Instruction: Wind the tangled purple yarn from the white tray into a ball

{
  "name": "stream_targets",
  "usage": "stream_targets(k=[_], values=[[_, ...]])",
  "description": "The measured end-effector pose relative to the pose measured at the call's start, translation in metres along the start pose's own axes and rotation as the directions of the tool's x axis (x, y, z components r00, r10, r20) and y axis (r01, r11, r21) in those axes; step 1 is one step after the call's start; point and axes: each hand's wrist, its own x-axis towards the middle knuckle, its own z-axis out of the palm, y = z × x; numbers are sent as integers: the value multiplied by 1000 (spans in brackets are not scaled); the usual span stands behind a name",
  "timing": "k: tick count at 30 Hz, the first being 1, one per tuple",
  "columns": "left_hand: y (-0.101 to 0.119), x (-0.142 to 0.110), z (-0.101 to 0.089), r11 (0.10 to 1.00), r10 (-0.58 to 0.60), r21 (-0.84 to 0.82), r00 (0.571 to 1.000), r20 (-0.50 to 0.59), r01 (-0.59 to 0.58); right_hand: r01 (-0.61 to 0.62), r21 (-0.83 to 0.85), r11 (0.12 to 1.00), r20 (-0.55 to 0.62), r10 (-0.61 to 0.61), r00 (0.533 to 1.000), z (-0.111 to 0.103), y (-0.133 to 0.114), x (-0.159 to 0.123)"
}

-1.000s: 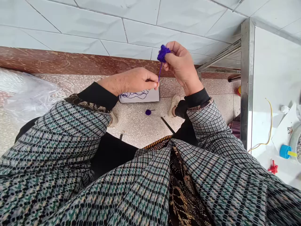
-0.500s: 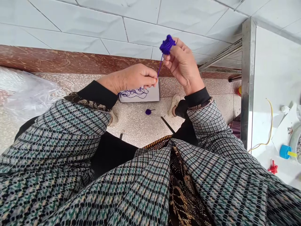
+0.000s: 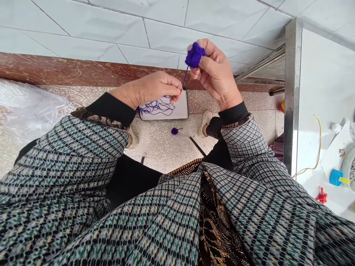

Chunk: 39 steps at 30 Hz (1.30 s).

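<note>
Purple yarn wound into a small ball [image 3: 195, 56] sits in the fingers of my right hand [image 3: 217, 72], raised in front of the wall. A single strand of yarn [image 3: 185, 78] runs down from the ball to my left hand [image 3: 158, 88], which pinches it between thumb and fingers, lower and to the left. Below my left hand, loose loops of purple yarn [image 3: 159, 108] lie on a white board [image 3: 181, 107] on the floor. My left hand and wrist hide part of the board.
A small purple ball [image 3: 174, 131] lies on the speckled floor between my shoes. Clear plastic bags [image 3: 36, 111] are at the left. To the right stands a metal-framed white table [image 3: 310, 92] with a blue cap-like piece [image 3: 335, 177] and a red piece [image 3: 322, 196].
Both hands have shifted slightly left. The yarn ball has turned a little in my right fingers, and the strand between the hands stays stretched.
</note>
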Motion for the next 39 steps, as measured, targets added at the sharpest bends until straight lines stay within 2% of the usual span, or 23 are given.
stream_targets(k=[2,3,5,6,7,9,11,12,14,16,18,20,21,23,25,26,27,28,30,32,34,37,39], values=[[3,1,5,1000,-5,-1,998,64,5,4,-147,989,-57,-13,998,1,3,3],[4,0,5,1000,-10,0,997,82,10,-13,-249,968,-41,3,999,-1,4,4],[7,-3,3,1000,-26,14,997,72,25,-57,-442,895,71,98,993,-7,6,4],[8,-4,1,999,-39,16,999,37,39,-75,-500,863,148,170,974,-10,6,4],[9,-6,-2,998,-56,13,998,-9,56,-93,-523,847,232,246,941,-13,6,3],[8,-8,-7,997,-74,-7,990,-119,73,-144,-454,879,370,333,867,-16,4,0],[5,-8,-9,996,-86,-44,979,-184,79,-196,-275,941,423,301,854,-13,0,-5],[3,-7,-9,995,-90,-59,977,-192,80,-204,-173,964,406,258,876,-10,-2,-7],[-1,-4,-4,995,-79,-66,981,-177,69,-185,11,983,293,174,940,-1,-5,-9],[-3,0,1,998,-55,-37,991,-124,50,-151,64,987,131,141,981,6,-6,-9],[-4,1,6,999,-39,-11,998,-50,39,-131,-76,988,-8,131,991,9,-3,-6],[0,1,7,998,-59,-29,998,5,59,-135,-312,940,-54,125,991,6,-1,-1],[2,-1,7,996,-65,-53,998,8,65,-141,-403,904,-24,144,989,2,0,1],[8,-4,4,993,-68,-97,997,-23,65,-158,-479,863,163,264,951,-9,0,2],[12,-7,2,989,-78,-134,995,-61,69,-177,-478,860,390,389,835,-21,-3,1],[13,-8,1,984,-89,-160,994,-70,77,-192,-433,881,476,404,781,-25,-5,-1],[13,-9,1,976,-102,-200,992,-79,84,-213,-344,914,530,376,760,-28,-5,-4],[12,-10,1,964,-113,-251,990,-85,89,-229,-223,948,546,316,776,-30,-5,-6],[9,-11,3,935,-125,-344,989,-82,90,-224,52,973,499,169,850,-32,-3,-9],[6,-14,5,920,-138,-380,987,-78,99,-177,236,956,375,78,924,-34,-1,-9],[1,-17,6,918,-174,-372,982,-68,137,-114,318,941,242,35,970,-39,-1,-5],[-15,-26,5,917,-250,-333,967,-56,218,74,451,889,22,-94,995,-52,-10,-2],[-37,-35,0,921,-288,-284,957,-37,266,107,447,888,-51,-94,994,-56,-21,-8]])
